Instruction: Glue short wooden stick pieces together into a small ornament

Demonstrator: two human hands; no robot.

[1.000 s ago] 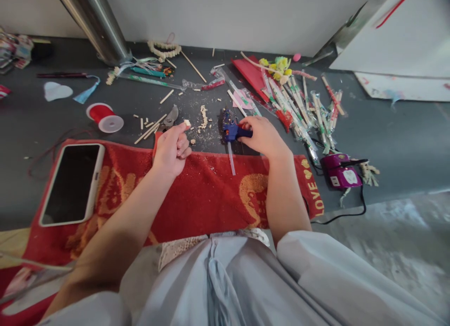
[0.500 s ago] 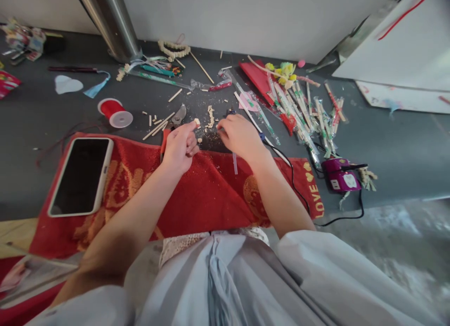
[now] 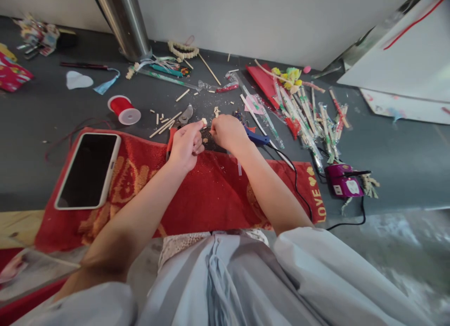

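Note:
My left hand [image 3: 187, 145] pinches a small cream-coloured wooden piece [image 3: 204, 122] between thumb and forefinger, its other fingers curled in. Close beside it, my right hand [image 3: 230, 132] is low over the table with its fingers drawn together; whatever lies in them is hidden. Just beyond the right hand a short joined row of cream wooden bits [image 3: 216, 111] lies on the table. A blue glue gun [image 3: 258, 137] rests to the right of that hand. Red-handled cutters [image 3: 185, 115] lie by the left hand, their handles partly covered by it.
Cut wooden sticks [image 3: 167, 124] lie left of the cutters. A red towel [image 3: 207, 194] covers the front edge, with a phone [image 3: 89, 171] on it. A red ribbon spool [image 3: 124, 110], wrapped chopsticks [image 3: 298, 110] and a purple box [image 3: 344, 180] with a black cord stand around.
My right hand has shifted left toward my left hand, covering part of the row of wooden bits and uncovering the glue gun. My left hand keeps its pinch. The view has swung slightly left.

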